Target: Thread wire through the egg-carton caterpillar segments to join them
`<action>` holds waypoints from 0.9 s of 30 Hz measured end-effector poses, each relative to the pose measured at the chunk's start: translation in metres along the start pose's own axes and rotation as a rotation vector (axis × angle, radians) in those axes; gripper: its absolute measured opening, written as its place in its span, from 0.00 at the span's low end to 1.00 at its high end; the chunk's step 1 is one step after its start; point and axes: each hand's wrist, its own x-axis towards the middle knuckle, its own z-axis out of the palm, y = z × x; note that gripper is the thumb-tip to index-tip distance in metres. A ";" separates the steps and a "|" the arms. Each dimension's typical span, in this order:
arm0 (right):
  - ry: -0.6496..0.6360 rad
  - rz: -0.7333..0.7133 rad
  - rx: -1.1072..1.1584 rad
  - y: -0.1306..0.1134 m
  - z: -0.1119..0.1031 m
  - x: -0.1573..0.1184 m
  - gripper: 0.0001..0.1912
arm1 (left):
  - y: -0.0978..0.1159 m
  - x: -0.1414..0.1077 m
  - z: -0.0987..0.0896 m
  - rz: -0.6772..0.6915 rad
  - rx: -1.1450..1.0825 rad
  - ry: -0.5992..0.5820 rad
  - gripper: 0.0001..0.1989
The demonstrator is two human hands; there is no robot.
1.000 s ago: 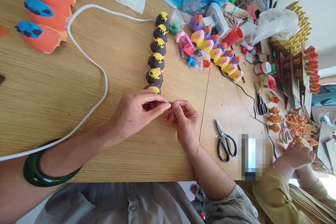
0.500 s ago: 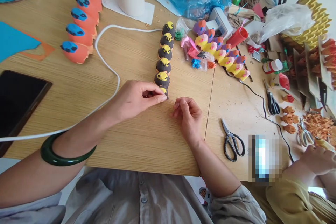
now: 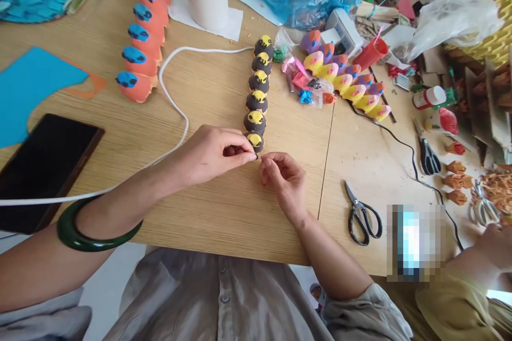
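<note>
A row of small black domes with yellow tops and dark marks [image 3: 258, 100] runs away from me on the table. At its near end my left hand [image 3: 220, 152] pinches thumb and forefinger together, with a tiny dark piece [image 3: 256, 157] showing at the tips. Those fingertips are just below the nearest dome; whether they touch it I cannot tell. Close by on the right, my right hand [image 3: 285, 184] has its thumb pressed to curled fingers. Anything between them is too small to make out.
A white cable [image 3: 186, 122] curves past the row and under my left forearm. Orange domes with blue tops [image 3: 140, 56], a tablet-like black device [image 3: 48, 170] and blue sheet [image 3: 36, 90] lie left. Black-handled scissors [image 3: 362, 216] lie right, near a co-worker's hand [image 3: 494, 248].
My two hands have come closer together, fingertips nearly meeting. The nearest black dome shows more fully above my left fingers. The whole view has shifted, with things appearing farther right.
</note>
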 end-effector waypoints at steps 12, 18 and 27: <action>-0.089 0.144 0.101 0.004 0.007 0.001 0.16 | -0.006 -0.001 0.001 0.051 0.010 -0.026 0.13; -0.071 0.145 0.127 0.004 0.009 0.004 0.16 | -0.010 -0.003 0.003 0.033 -0.002 0.003 0.14; -0.001 0.168 0.154 0.002 0.012 0.005 0.16 | -0.011 -0.017 0.009 -0.109 -0.076 0.235 0.13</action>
